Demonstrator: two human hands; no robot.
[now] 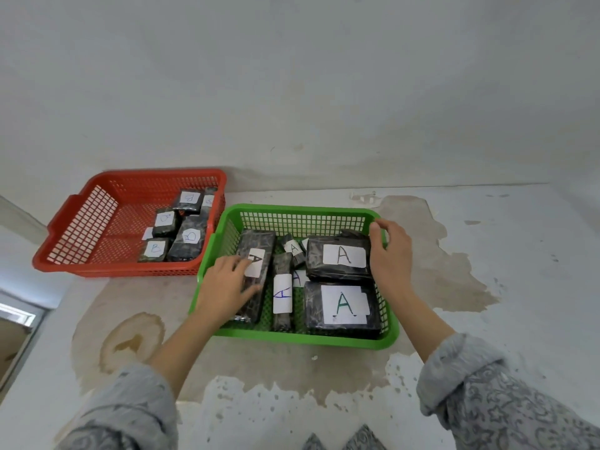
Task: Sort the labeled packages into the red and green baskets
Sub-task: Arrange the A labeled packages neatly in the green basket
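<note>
The green basket (302, 212) stands at the centre and holds several black packages with white "A" labels. My left hand (224, 285) lies on the long package (258, 254) at the basket's left side, fingers over its label. At the basket's right rim, my right hand (388, 254) has its fingers spread against the side of the upper large "A" package (339, 256). A second large "A" package (344, 306) lies in front of it. The red basket (87, 228) at the left holds several black packages marked "B" (190, 237).
Both baskets rest on a white stained surface (487, 287) against a white wall. A narrow "A" package (281, 293) lies between the long one and the large ones. A ledge edge runs down the far left.
</note>
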